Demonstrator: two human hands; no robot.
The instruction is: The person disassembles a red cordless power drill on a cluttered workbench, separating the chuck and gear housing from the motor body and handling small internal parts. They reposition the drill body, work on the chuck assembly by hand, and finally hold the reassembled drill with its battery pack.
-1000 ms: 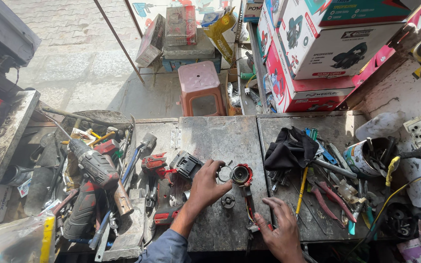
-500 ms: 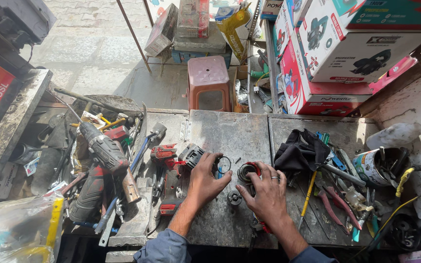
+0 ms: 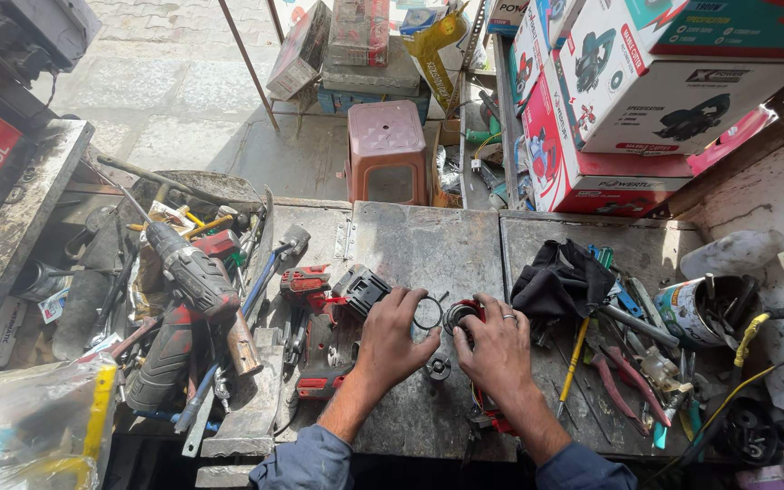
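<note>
My left hand (image 3: 395, 336) rests on the grey metal workbench (image 3: 419, 245), its fingertips touching a thin black ring (image 3: 427, 313). My right hand (image 3: 498, 348), a ring on one finger, grips a round red-and-black motor part (image 3: 460, 317) lying on the bench. A small dark bearing-like piece (image 3: 438, 367) sits between my wrists. A black boxy part (image 3: 362, 289) lies just left of my left hand.
Red and black power tool bodies (image 3: 306, 286) and a cordless drill (image 3: 194, 272) crowd the left. A black cloth (image 3: 560, 281), pliers (image 3: 614, 381), screwdrivers and a tin can (image 3: 705, 308) lie right. A pink stool (image 3: 386, 150) and tool boxes (image 3: 628, 100) stand beyond.
My right hand moved from the bench's front edge up to the round motor part and now grips it. My left hand let go of that part and shifted to the thin ring.
</note>
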